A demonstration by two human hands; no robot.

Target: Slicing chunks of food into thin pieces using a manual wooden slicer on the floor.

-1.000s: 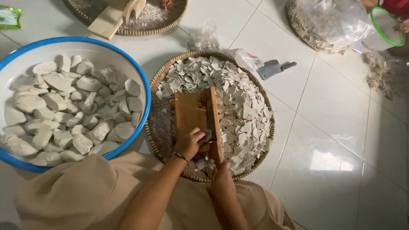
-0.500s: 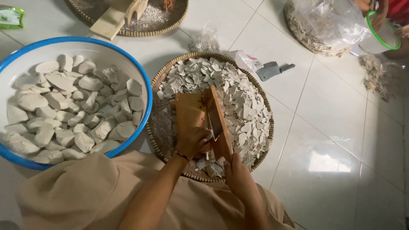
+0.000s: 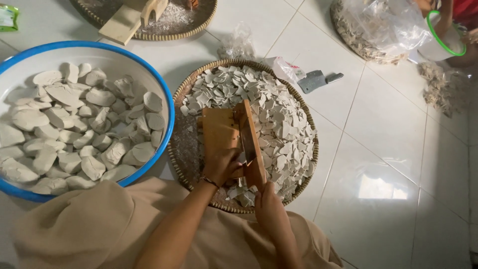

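Sliding back toward the body since the earlier frames, the right hand (image 3: pixel 269 211) had drawn down to the near end of the wooden slicer (image 3: pixel 231 137), while the left hand (image 3: pixel 222 167) stayed pressed on its flat board. The slicer lay inside the woven tray (image 3: pixel 181 154), resting on the heap of pale chips (image 3: pixel 279 119); its long axis ran from the person outward, tilted slightly leftward at the far end, with the upright fence along its right edge. The left grip was curled down on the board, apparently over a pale piece, though the view hid what lay beneath the fingers; the right grip was closed around the slicer's near end. Left of the tray stood a blue-rimmed basin (image 3: pixel 167 107) filled with pale lumps (image 3: pixel 74 129). On the tiled floor beyond the tray lay a crumpled clear bag (image 3: pixel 239 45), a small white wrapper with red marks (image 3: pixel 286 69) and a grey cleaver (image 3: pixel 316 79). A large clear plastic sack (image 3: pixel 383 22) covered another tray at upper right, and a green packet (image 3: pixel 7 15) sat at the upper left edge.
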